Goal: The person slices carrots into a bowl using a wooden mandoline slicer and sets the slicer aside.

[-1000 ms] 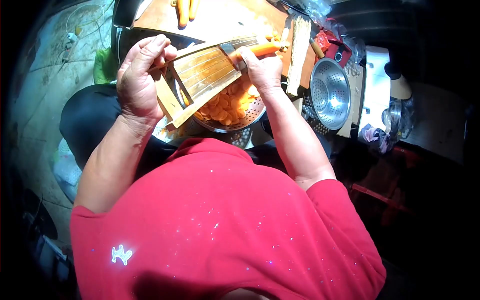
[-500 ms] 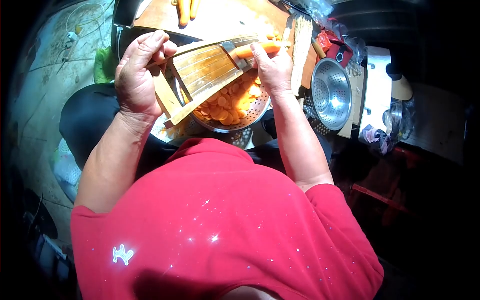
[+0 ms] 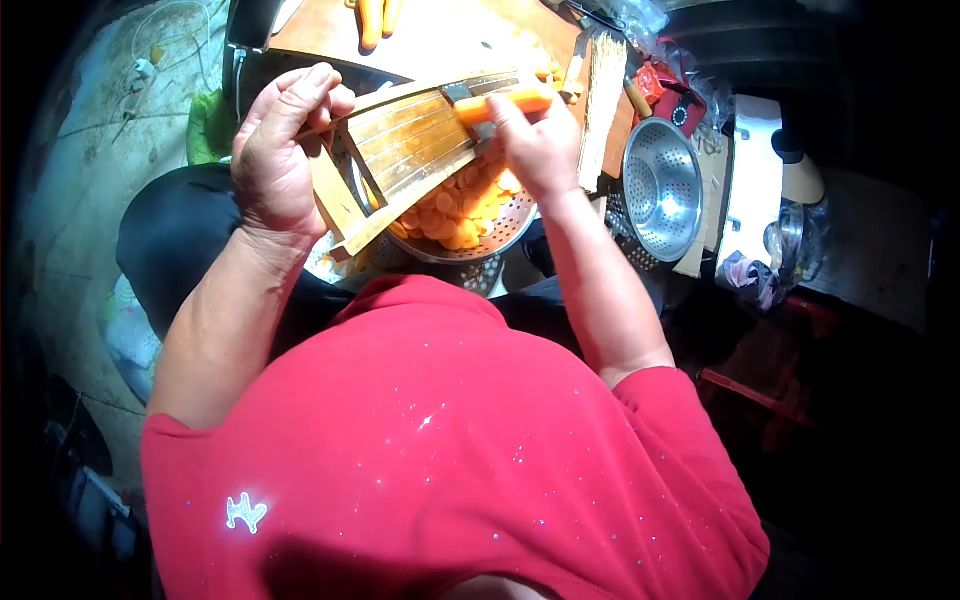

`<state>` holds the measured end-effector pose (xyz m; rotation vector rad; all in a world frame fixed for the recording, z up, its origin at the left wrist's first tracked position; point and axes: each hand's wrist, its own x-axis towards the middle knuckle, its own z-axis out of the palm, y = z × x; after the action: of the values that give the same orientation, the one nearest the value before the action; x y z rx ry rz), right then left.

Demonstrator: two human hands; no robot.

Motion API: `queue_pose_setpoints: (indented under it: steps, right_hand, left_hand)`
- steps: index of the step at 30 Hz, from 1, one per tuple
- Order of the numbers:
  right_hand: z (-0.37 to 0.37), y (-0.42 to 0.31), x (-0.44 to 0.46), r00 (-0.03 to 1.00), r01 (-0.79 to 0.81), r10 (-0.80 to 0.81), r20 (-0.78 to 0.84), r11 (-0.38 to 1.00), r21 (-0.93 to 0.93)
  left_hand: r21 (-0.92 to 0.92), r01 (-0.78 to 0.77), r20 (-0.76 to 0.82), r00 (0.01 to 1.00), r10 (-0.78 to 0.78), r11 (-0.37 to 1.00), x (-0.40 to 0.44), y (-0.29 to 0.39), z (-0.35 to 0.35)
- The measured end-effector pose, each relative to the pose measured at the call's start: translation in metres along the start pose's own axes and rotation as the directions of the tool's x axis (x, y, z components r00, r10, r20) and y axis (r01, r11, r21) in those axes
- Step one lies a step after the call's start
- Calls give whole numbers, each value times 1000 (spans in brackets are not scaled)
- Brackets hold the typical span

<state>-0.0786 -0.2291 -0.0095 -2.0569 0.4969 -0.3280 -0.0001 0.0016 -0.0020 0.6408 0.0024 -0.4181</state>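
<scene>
My left hand (image 3: 280,155) is closed around the near left end of a wooden mandoline slicer (image 3: 410,140), which slants up to the right. A peeled carrot (image 3: 505,104) is gripped in my right hand (image 3: 545,145) and lies against the slicer's board by its dark blade plate (image 3: 457,95). Below the slicer stands a metal colander (image 3: 515,225) with a heap of round carrot slices (image 3: 455,210) in it. The slicer covers the colander's far left part. My fingers partly hide the carrot.
Whole carrots (image 3: 372,22) lie on the orange-brown board (image 3: 440,40) at the back. To the right are a straw brush (image 3: 603,100), a second metal colander (image 3: 664,190) and a white panel (image 3: 755,180). A green bag (image 3: 208,128) is at the left.
My right hand has slid the carrot a little to the left along the slicer, onto the blade plate. My left hand and the slicer have barely moved.
</scene>
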Motion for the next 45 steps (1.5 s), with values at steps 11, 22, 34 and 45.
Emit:
queue_pose_setpoints:
  steps: [11, 22, 34, 45]
  right_hand:
    - [4, -6, -1, 999, -37, 36, 15, 998, 52]
    - [7, -22, -10, 999, -40, 40, 14, 999, 15]
    - [22, -6, -18, 993, 121, -121, -16, 992, 19]
    - [26, -15, -26, 982, 179, -183, -46, 981, -77]
  left_hand:
    - [26, -5, -16, 1000, 5, 1000, -1, 0, 0]
    - [3, 4, -18, 1000, -4, 1000, -1, -2, -3]
    - [26, 2, -25, 1000, -1, 1000, -2, 1, -1]
    - [30, 14, -20, 1000, -13, 999, -1, 0, -1]
